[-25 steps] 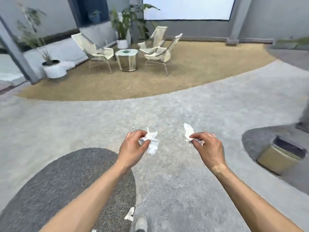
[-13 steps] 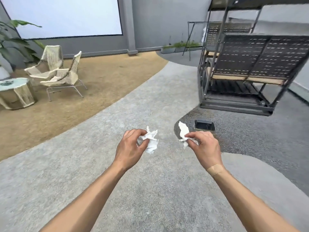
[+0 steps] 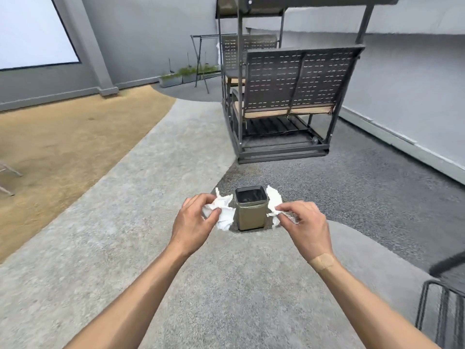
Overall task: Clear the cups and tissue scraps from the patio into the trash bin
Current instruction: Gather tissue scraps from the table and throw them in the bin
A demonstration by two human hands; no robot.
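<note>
Left hand (image 3: 195, 220): held out ahead, fingers and thumb curled round a crumpled white tissue scrap (image 3: 222, 211), most of which bulges out to the right of the thumb. Right hand (image 3: 303, 222): a second tissue scrap (image 3: 273, 201) is pinched between thumb and fingertips, its loose end standing up to the left of the knuckles. An adhesive plaster (image 3: 323, 261) is seen across the right wrist.

Between the two hands, further off on the ground, the trash bin (image 3: 250, 210) is seen: small, square, olive-sided, dark inside, open at the top, placed where the pale paving (image 3: 156, 177) meets the dark gravel (image 3: 377, 187). Both scraps are judged to be short of the bin, not yet over its mouth.

Further out: a dark metal swing seat (image 3: 289, 96) beyond the bin, a tan sandy patch (image 3: 63, 137) to the far left, a wire chair (image 3: 442, 298) at the near right edge. No cups are in view.

Risks, as judged: the bin mouth is narrow, so scraps released too early or from too high could be dropped beside it; light paper could be carried off by any breeze onto the gravel. The loosely pinched right scrap could be lost first.

No brand, label or readable writing is made out on bin or tissues.
</note>
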